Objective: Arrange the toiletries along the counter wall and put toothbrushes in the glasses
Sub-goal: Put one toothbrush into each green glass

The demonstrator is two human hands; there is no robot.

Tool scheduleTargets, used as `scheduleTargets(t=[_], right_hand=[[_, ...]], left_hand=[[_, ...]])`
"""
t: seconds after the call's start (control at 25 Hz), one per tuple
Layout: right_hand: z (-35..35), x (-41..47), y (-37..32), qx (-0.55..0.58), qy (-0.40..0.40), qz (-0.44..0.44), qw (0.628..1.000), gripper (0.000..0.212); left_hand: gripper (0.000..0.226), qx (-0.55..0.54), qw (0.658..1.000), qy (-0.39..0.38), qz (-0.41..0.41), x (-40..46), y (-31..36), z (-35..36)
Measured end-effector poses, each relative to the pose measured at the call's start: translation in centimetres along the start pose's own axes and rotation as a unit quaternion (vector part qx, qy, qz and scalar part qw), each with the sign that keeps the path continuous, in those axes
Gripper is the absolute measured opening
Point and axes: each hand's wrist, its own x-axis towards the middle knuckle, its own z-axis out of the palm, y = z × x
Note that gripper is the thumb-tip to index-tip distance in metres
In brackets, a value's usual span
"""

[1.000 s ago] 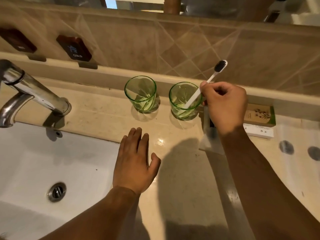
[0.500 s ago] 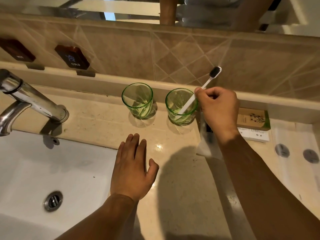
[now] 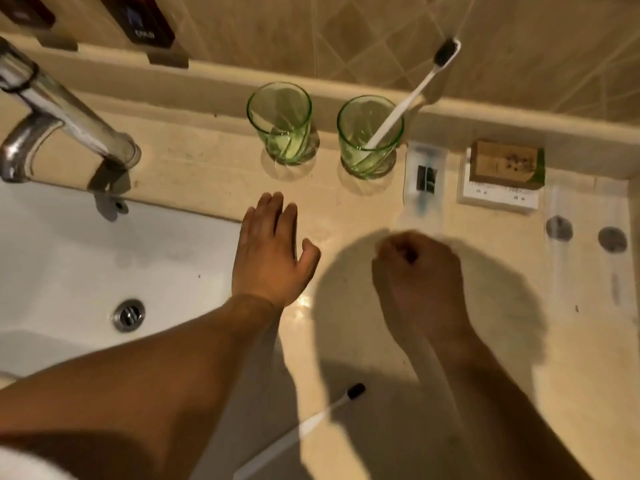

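Observation:
Two green glasses stand by the counter wall. The left glass (image 3: 281, 124) holds nothing. The right glass (image 3: 370, 136) holds a white toothbrush (image 3: 412, 98) with black bristles, leaning right against the ledge. A second white toothbrush (image 3: 304, 427) lies on the counter near the front edge. My left hand (image 3: 270, 251) rests flat on the counter beside the sink, fingers apart. My right hand (image 3: 420, 275) hovers over the counter in a loose fist with nothing seen in it.
A clear sachet (image 3: 424, 181) lies right of the glasses, then a brown box (image 3: 507, 164) on a white box (image 3: 495, 197). Clear packets (image 3: 585, 237) lie far right. The white sink (image 3: 104, 258) and chrome tap (image 3: 65, 109) fill the left.
My right hand let go of the toothbrush, which now stands in the right glass, and drew back toward me. The view tilted down, showing a second toothbrush.

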Motion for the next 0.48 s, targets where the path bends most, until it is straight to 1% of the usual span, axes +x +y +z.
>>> scheduleTargets(t=[0.04, 0.12, 0.16, 0.24, 0.32, 0.36, 0.4, 0.48], right_hand=[[0.2, -2.4, 1.2, -0.009, -0.041, 0.019, 0.999, 0.018], [0.4, -6.9, 2.9, -0.001, -0.088, 0.027, 0.996, 0.015], [0.4, -8.7, 3.3, -0.005, -0.106, 0.007, 0.994, 0.012], [0.6, -12.0, 3.3, -0.052, -0.174, -0.048, 0.982, 0.010], [1.4, -14.8, 3.3, -0.109, -0.263, -0.096, 0.954, 0.026], [2.1, -15.8, 3.5, -0.140, -0.301, -0.110, 0.937, 0.031], [2.9, -16.6, 3.9, -0.172, -0.317, -0.120, 0.925, 0.032], [4.2, -17.4, 4.4, -0.216, -0.309, -0.115, 0.919, 0.034]], left_hand=[[0.062, 0.000, 1.000, 0.002, 0.002, 0.1, 0.1, -0.1], [0.061, 0.006, 1.000, 0.000, 0.001, -0.1, 0.1, -0.1], [0.061, 0.009, 1.000, -0.001, -0.002, -0.1, 0.1, -0.1], [0.061, 0.006, 1.000, 0.001, -0.002, -0.1, 0.1, -0.2], [0.060, -0.001, 1.000, 0.002, 0.000, -0.1, 0.1, -0.1], [0.060, -0.003, 1.000, 0.000, -0.001, -0.1, 0.1, -0.1], [0.060, -0.005, 1.000, -0.001, -0.001, -0.1, 0.0, 0.0], [0.060, -0.010, 1.000, 0.000, -0.005, -0.1, -0.1, -0.1]])
